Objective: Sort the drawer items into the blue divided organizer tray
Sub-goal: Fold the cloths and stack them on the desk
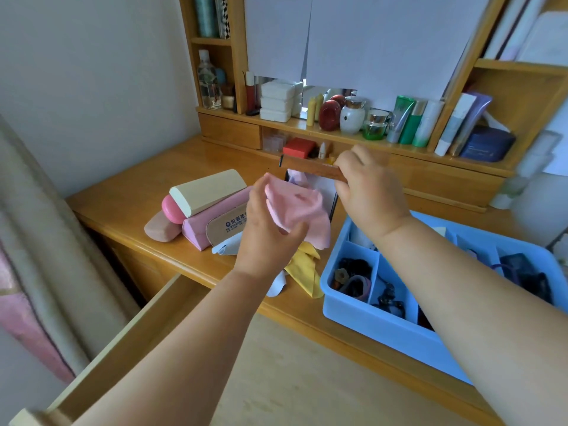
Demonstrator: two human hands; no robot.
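The blue organizer tray sits at the front right of the wooden desk, its near wall overhanging or flush with the desk's front edge — the angle does not settle which. Its near compartments hold dark hair ties and small black items; the right forearm crosses above the middle cells and hides them. To the left, an open drawer projects from the desk toward the viewer, with bare floor between it and the tray.

A cluster of eyeglass cases — cream, pink, tan — lies on the desk left of centre, stacked and touching. Just in front of it, a yellow cloth and a pale blue-white cloth lie loose on the desktop near its front edge, close beside the tray's left wall.

The left hand is raised above these cloths, fingers and thumb curled round a bunched pink cloth. The right hand is raised beside it, above the tray's far left corner, pinching one end of a brown wooden strip held roughly level. The pink cloth hangs just below that strip.

A shelf of bottles and jars runs along the back, well apart from both hands.
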